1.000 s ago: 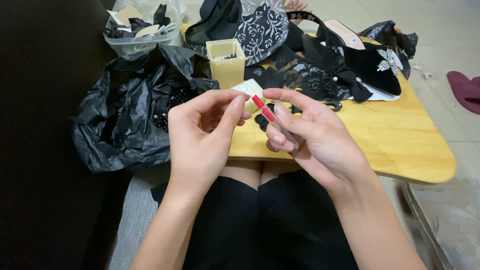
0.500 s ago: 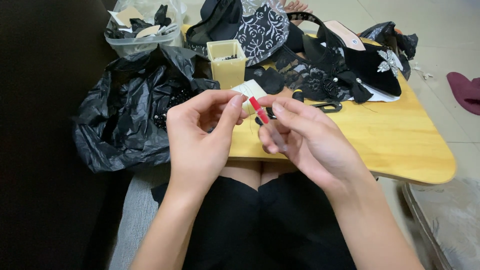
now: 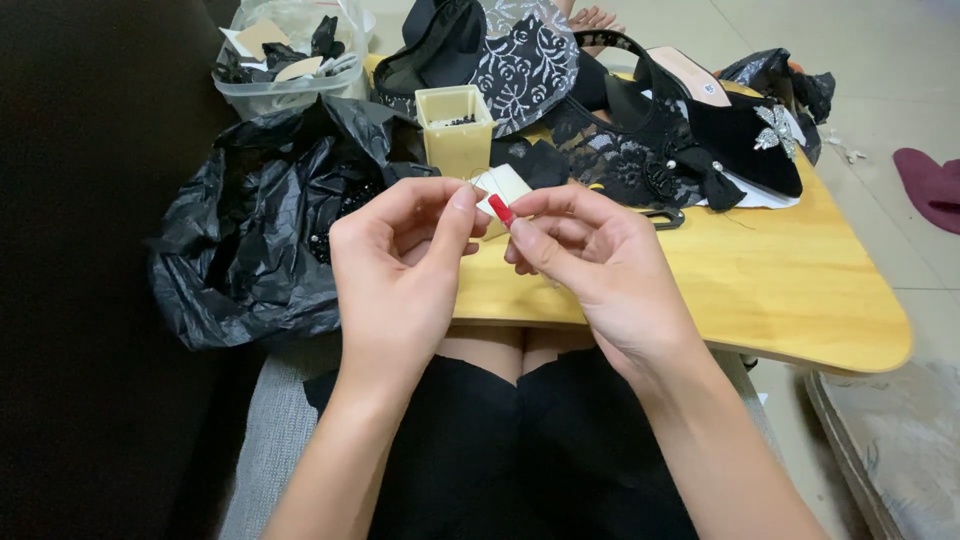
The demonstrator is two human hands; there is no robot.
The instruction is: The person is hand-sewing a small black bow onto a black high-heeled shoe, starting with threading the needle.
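Observation:
My left hand (image 3: 400, 265) pinches something very thin between thumb and forefinger, too small to name, in front of a pale cream piece (image 3: 503, 185). My right hand (image 3: 590, 265) grips a small red stick-like tool (image 3: 501, 209), its tip pointing up toward the left fingertips. Both hands meet above the near edge of a small wooden table (image 3: 760, 285), over my lap.
A crumpled black plastic bag (image 3: 260, 240) lies at the left. Behind the hands stand a yellow plastic cup (image 3: 457, 135), black lace fabric (image 3: 610, 160) and a black shoe with a silver ornament (image 3: 745, 135). A clear tub of scraps (image 3: 285, 60) sits far left.
My right hand has slid left and turned, bringing the red tool closer to the left fingertips. The left hand has barely moved.

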